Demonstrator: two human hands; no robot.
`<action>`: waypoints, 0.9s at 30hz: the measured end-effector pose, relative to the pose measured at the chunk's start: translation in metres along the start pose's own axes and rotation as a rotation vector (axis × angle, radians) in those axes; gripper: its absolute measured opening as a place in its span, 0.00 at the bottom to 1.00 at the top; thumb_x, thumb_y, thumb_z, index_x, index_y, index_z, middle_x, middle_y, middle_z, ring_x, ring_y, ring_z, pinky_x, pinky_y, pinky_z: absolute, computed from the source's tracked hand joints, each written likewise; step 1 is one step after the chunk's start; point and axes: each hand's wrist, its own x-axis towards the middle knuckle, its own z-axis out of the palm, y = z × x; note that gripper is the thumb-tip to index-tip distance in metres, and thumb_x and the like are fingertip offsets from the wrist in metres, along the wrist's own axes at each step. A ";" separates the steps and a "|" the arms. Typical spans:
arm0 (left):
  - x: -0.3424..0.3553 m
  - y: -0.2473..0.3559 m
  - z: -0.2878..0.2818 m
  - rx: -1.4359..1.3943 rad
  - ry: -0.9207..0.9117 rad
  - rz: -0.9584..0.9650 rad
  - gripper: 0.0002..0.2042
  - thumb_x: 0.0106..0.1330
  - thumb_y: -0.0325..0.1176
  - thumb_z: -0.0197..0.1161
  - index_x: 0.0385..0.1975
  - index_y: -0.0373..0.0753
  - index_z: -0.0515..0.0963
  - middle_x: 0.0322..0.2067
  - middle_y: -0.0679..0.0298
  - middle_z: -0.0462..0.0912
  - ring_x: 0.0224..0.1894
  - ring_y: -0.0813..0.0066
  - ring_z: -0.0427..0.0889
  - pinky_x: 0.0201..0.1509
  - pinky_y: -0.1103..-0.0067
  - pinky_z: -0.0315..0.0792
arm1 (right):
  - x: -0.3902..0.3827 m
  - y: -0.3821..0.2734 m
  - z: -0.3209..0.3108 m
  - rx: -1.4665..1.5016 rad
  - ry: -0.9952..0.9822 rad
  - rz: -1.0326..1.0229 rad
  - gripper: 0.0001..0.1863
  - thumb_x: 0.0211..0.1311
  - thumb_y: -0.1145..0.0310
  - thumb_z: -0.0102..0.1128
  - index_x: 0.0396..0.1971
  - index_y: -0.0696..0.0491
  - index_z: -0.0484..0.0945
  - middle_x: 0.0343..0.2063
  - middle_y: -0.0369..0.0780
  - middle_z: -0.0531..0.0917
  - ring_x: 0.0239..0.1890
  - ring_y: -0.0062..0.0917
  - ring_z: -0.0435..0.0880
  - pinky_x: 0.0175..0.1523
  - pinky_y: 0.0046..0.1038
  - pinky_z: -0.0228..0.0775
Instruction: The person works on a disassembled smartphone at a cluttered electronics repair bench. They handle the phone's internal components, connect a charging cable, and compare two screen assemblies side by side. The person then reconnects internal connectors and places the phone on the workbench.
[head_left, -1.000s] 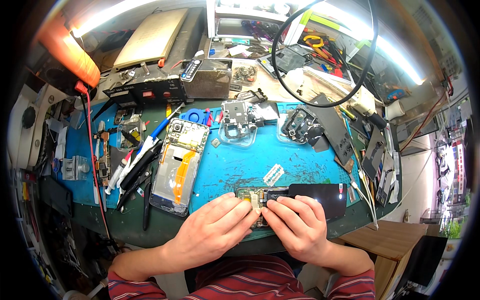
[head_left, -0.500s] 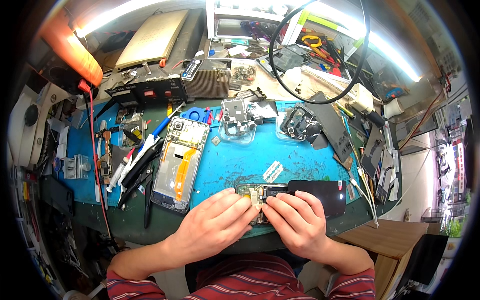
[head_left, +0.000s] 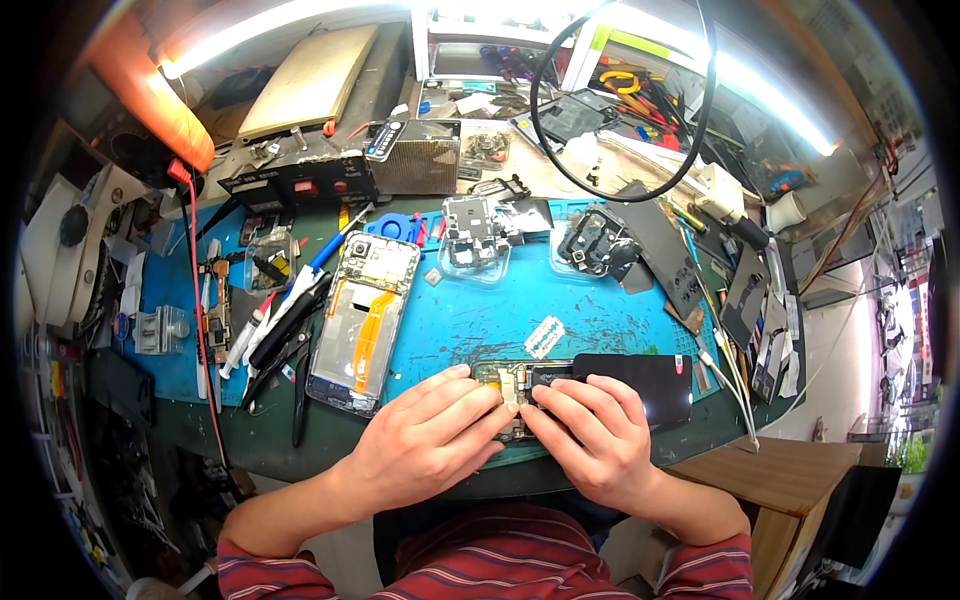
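Note:
An opened phone [head_left: 508,374] with its circuit board bare lies crosswise at the mat's near edge. My left hand [head_left: 428,432] is closed at its left end, fingers bent over the edge. With bunched fingers, my right hand [head_left: 592,432] grips the phone's middle, its thumb close to my left fingertips. Whether a small part is pinched between the hands is hidden. A black screen panel [head_left: 655,385] adjoins the phone on the right, partly behind my right fingers. Just beyond the phone lies a slotted razor blade [head_left: 545,337].
A second opened phone [head_left: 345,330] with an orange ribbon cable lies left, beside black tweezers [head_left: 301,400] and a syringe [head_left: 241,342]. Clear trays of phone parts [head_left: 478,262] stand farther back. A black cable loop [head_left: 535,100] hangs overhead; a dark flat panel [head_left: 662,255] leans at right.
Both hands stay on the opened phone, with only slight finger shifts. The whole view has moved a little; the things on the mat keep their places.

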 end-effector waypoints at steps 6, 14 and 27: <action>0.000 0.001 -0.001 -0.002 -0.010 -0.009 0.24 0.53 0.32 0.76 0.52 0.37 0.83 0.49 0.61 0.81 0.52 0.63 0.82 0.65 0.60 0.77 | 0.001 0.000 -0.001 0.009 -0.011 0.011 0.16 0.56 0.69 0.64 0.45 0.53 0.87 0.49 0.39 0.86 0.52 0.29 0.85 0.61 0.38 0.72; -0.001 0.003 0.000 0.026 -0.005 -0.007 0.24 0.53 0.32 0.76 0.53 0.37 0.83 0.49 0.61 0.81 0.51 0.63 0.82 0.67 0.60 0.75 | 0.001 -0.002 -0.002 -0.018 -0.026 0.018 0.15 0.57 0.69 0.64 0.45 0.52 0.88 0.49 0.38 0.86 0.53 0.27 0.85 0.63 0.38 0.71; -0.004 0.002 0.004 0.052 -0.024 -0.018 0.30 0.56 0.35 0.75 0.60 0.35 0.79 0.53 0.60 0.76 0.56 0.60 0.77 0.65 0.64 0.76 | 0.005 -0.002 -0.001 0.018 -0.048 0.087 0.25 0.70 0.50 0.64 0.55 0.56 0.84 0.55 0.40 0.85 0.58 0.32 0.83 0.67 0.40 0.66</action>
